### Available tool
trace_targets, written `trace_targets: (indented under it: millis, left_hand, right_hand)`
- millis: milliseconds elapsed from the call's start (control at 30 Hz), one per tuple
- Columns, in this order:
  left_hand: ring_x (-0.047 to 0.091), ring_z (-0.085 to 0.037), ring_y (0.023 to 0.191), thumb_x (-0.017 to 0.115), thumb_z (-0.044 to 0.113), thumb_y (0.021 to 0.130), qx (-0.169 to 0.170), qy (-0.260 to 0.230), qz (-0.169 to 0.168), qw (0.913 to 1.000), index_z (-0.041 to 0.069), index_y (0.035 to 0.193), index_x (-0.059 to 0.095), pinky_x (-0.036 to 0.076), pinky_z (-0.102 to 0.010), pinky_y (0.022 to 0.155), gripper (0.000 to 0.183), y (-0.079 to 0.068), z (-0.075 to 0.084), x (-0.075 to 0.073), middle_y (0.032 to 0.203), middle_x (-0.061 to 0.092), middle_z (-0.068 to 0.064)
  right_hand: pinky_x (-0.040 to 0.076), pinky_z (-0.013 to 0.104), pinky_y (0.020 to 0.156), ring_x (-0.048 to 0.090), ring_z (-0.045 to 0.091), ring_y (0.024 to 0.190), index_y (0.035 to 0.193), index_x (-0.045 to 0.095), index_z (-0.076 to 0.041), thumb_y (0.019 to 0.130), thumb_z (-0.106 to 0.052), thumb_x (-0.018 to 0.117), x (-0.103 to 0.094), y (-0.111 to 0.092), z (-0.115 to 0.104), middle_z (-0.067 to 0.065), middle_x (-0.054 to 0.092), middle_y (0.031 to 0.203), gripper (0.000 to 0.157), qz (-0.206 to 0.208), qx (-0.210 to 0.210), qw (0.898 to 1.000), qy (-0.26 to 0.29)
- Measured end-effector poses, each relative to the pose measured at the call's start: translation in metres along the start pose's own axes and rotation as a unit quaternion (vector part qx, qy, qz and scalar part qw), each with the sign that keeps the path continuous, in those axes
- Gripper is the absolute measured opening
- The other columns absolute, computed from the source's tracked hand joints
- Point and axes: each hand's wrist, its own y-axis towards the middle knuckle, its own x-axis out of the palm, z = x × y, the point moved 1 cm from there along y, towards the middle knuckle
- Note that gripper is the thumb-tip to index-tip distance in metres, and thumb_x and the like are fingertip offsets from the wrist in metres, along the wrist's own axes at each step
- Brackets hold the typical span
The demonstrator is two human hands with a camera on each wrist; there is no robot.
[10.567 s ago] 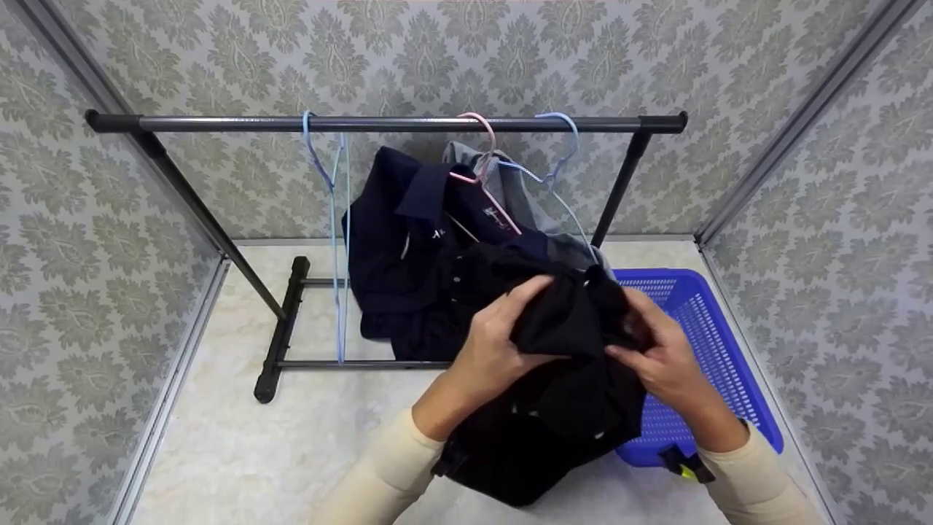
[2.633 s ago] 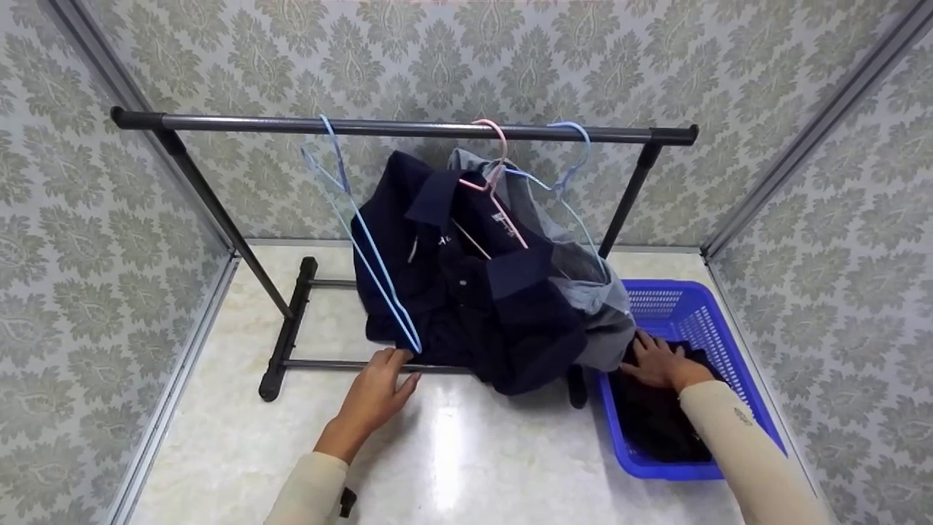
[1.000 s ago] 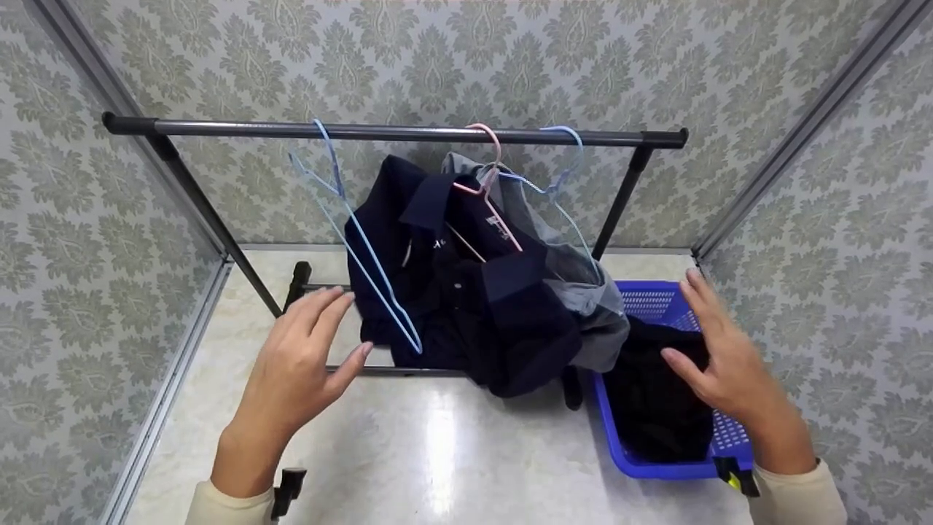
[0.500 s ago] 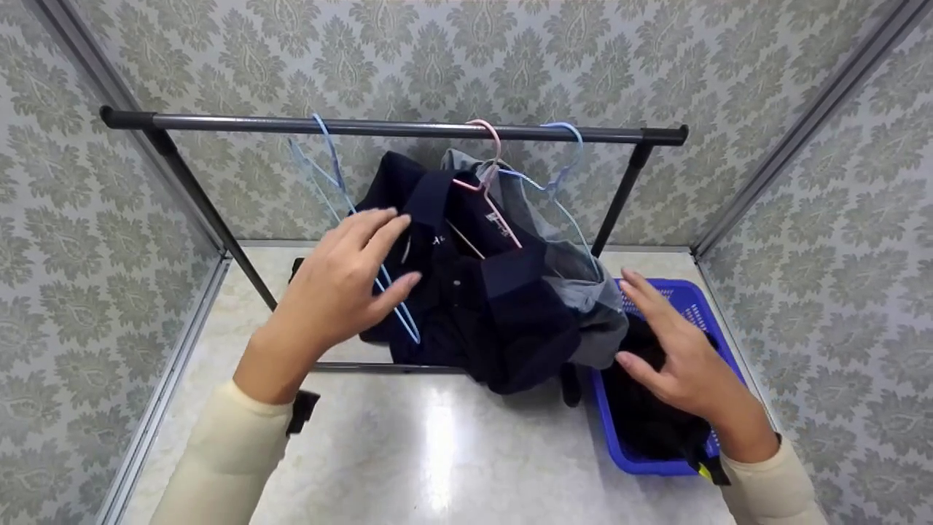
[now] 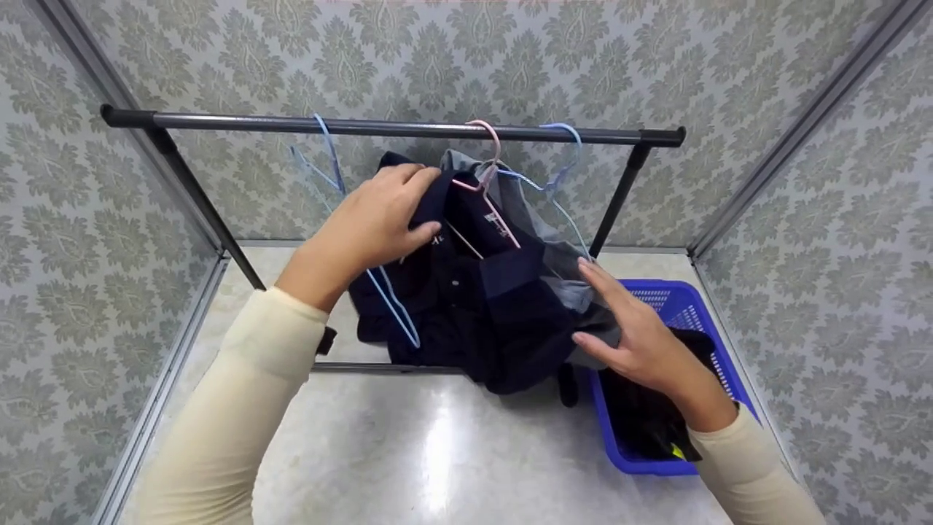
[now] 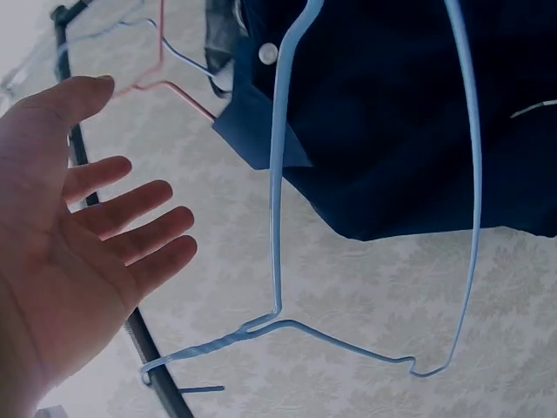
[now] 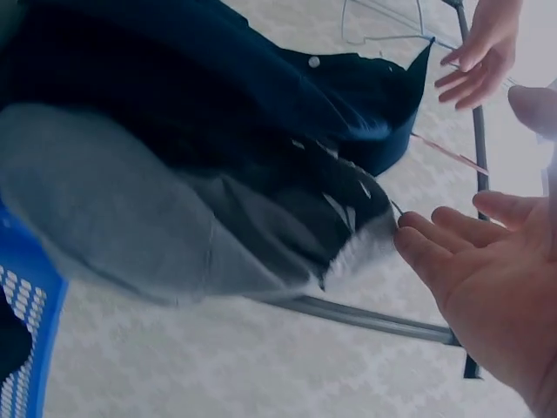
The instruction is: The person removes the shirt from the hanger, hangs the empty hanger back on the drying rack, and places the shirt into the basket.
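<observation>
Left hand (image 5: 372,219) and right hand (image 5: 641,339) open-fingered, empty; navy collared shirt (image 5: 466,313) between, blue plastic basket (image 5: 645,465) at four o'clock.

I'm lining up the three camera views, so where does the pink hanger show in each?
Head: the pink hanger is just above centre, hooked on the dark bar, inside the collar of the navy shirt.
Left wrist: upper left, pink hanger partly cut off by the top edge.
Right wrist: upper right, only a short strip of the pink hanger.
Shared landmark: the navy shirt.
</observation>
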Motion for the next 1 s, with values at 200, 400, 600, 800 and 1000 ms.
trace_targets:
  millis: [200,400,600,800,1000]
  left_hand:
    - [0.052,-0.044,0.134,0.067,0.010,0.094,-0.018,-0.005,-0.055,0.9983,0.002,0.147,0.050,0.042,-0.055,0.114,0.057,0.027,-0.009,0.002,0.145,0.056,-0.022]
    - [0.052,-0.039,0.138,0.054,-0.005,0.092,-0.039,-0.002,-0.078,0.9962,0.009,0.148,0.052,0.043,-0.051,0.115,0.058,0.048,-0.015,0.008,0.151,0.055,-0.014]
    - [0.054,-0.035,0.137,0.052,-0.005,0.096,-0.047,0.005,-0.102,0.9937,0.013,0.147,0.055,0.043,-0.050,0.115,0.054,0.061,-0.020,0.020,0.147,0.059,-0.013]
    - [0.058,-0.035,0.131,0.054,-0.008,0.092,-0.065,-0.005,-0.108,0.9920,0.013,0.140,0.057,0.044,-0.049,0.113,0.052,0.068,-0.028,0.032,0.136,0.064,-0.015]
    - [0.058,-0.040,0.127,0.055,-0.008,0.091,-0.045,-0.013,-0.076,0.9960,0.014,0.136,0.063,0.045,-0.049,0.111,0.050,0.071,-0.030,0.042,0.130,0.066,-0.014]
  right_hand:
    - [0.051,0.033,0.107,0.061,0.033,0.128,0.160,0.036,-0.007,0.088,-0.011,0.081,0.009,0.008,-0.006,0.015,0.049,0.157,0.085,0.019,0.025,0.999,0.016]
    - [0.050,0.047,0.107,0.055,0.029,0.137,0.160,0.037,-0.009,0.089,-0.013,0.081,0.015,0.016,-0.015,0.010,0.047,0.159,0.084,0.028,0.040,0.998,0.048]
    - [0.041,0.042,0.115,0.044,0.030,0.147,0.161,0.034,-0.008,0.089,-0.009,0.080,0.021,0.019,-0.015,0.015,0.039,0.164,0.085,0.028,0.092,0.985,0.143]
    - [0.035,0.046,0.120,0.038,0.028,0.152,0.162,0.030,-0.010,0.093,-0.011,0.077,0.024,0.022,-0.009,0.012,0.033,0.167,0.084,0.017,0.129,0.970,0.206]
    - [0.033,0.048,0.121,0.036,0.028,0.153,0.162,0.029,-0.011,0.095,-0.011,0.074,0.025,0.022,-0.005,0.010,0.032,0.168,0.081,0.020,0.145,0.962,0.230]
